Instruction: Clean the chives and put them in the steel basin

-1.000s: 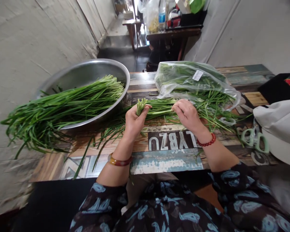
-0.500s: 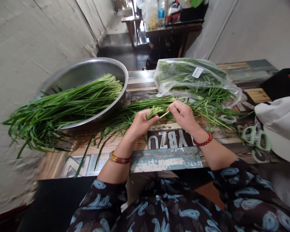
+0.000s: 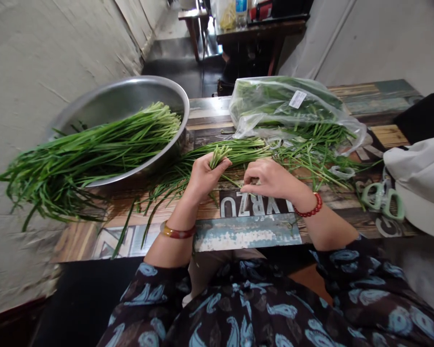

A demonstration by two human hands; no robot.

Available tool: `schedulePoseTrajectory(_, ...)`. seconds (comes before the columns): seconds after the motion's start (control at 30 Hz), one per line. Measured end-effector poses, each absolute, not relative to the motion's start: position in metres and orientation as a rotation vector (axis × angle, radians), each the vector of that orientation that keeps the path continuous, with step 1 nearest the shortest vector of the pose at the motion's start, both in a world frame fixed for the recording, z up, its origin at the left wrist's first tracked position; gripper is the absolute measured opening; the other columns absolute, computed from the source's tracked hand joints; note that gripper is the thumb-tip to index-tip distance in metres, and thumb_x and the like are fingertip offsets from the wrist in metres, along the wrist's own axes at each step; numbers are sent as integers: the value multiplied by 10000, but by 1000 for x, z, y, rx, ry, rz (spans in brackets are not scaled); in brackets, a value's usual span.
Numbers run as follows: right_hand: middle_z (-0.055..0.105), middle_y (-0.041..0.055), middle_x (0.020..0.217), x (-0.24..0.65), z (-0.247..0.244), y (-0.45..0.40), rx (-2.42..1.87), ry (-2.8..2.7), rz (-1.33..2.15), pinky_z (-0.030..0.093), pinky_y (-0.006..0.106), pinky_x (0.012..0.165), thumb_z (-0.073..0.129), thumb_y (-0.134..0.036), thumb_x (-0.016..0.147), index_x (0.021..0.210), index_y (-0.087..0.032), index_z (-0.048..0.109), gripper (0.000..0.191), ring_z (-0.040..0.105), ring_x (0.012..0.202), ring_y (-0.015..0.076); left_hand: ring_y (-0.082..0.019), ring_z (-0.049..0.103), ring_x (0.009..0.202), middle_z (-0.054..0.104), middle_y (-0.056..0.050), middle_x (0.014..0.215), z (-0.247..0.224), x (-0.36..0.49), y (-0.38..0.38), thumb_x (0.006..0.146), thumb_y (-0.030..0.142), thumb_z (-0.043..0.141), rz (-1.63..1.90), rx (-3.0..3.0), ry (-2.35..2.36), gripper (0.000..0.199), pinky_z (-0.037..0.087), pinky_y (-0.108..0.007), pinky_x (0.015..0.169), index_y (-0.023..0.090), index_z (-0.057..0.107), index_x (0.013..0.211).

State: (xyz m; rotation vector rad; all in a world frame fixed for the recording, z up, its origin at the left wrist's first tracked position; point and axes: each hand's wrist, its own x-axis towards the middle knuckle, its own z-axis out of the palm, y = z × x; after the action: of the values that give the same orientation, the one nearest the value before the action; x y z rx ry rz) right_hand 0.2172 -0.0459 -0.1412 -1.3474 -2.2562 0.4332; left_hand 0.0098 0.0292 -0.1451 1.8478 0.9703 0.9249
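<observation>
My left hand [image 3: 207, 174] is closed around a small bunch of garlic chives [image 3: 220, 155], their pale cut ends poking up past the thumb. Just to its right, my right hand [image 3: 265, 179] has its thumb and fingers pinched together at the end of a single chive stalk [image 3: 232, 181] that slants down from the bunch. Behind both hands lies a pile of loose chives [image 3: 238, 147] on the wooden table [image 3: 249, 236]. A big metal basin [image 3: 186, 103] at the left holds a thick heap of chives, the leaves hanging over its near rim.
A clear plastic bag [image 3: 260, 99] with more chives lies at the back right, and loose stalks spread in front of it. Light-green-handled scissors [image 3: 396, 205] rest beside a white cap [image 3: 423, 178] at the right. A wall [image 3: 18, 144] borders the left side.
My right hand has come down and slightly left, its fingertips now lower. The bunch in my left hand has tipped more upright and moved a little left. The view has shifted slightly.
</observation>
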Motion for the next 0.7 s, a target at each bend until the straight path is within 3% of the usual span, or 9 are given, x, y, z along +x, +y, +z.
schedulePoseTrajectory(0.13, 665, 24, 810, 211, -138, -52, -1410, -2442, 357, 318, 332, 747, 756, -330, 827, 760, -211, 667, 163, 554, 787, 181, -149, 553, 700, 626, -19, 722, -144, 10, 27, 843, 357, 656, 908, 1926, 952, 233, 437, -265, 655, 155, 669, 728)
schedulePoseTrajectory(0.3, 657, 63, 906, 208, -139, -51, -1465, -2334, 219, 333, 337, 763, 555, -209, 938, 859, -194, 638, 116, 562, 842, 197, -159, 573, 728, 622, -28, 740, -142, 12, 26, 875, 324, 640, 771, 2099, 839, 219, 438, -275, 690, 161, 702, 744)
schedulePoseTrajectory(0.43, 644, 93, 925, 204, -145, -45, -1418, -2115, 182, 379, 337, 766, 463, -236, 979, 916, -177, 584, 149, 570, 868, 218, -129, 528, 676, 552, 10, 690, -139, 14, 25, 843, 261, 680, 620, 2195, 741, 150, 390, -247, 652, 156, 693, 735)
schedulePoseTrajectory(0.6, 617, 23, 750, 200, -155, -35, -1280, -1790, 376, 416, 296, 702, 447, -279, 980, 784, -211, 550, 231, 567, 722, 167, -107, 437, 613, 465, 27, 636, -136, 15, 24, 879, 237, 626, 638, 2208, 756, 299, 341, -242, 615, 155, 556, 601)
schedulePoseTrajectory(0.7, 611, 3, 694, 213, -158, -28, -1367, -1506, 425, 421, 284, 652, 448, -397, 992, 776, -214, 575, 311, 554, 644, 143, -108, 414, 596, 430, 29, 615, -137, 15, 25, 870, 233, 630, 657, 2202, 778, 359, 320, -250, 600, 161, 482, 550)
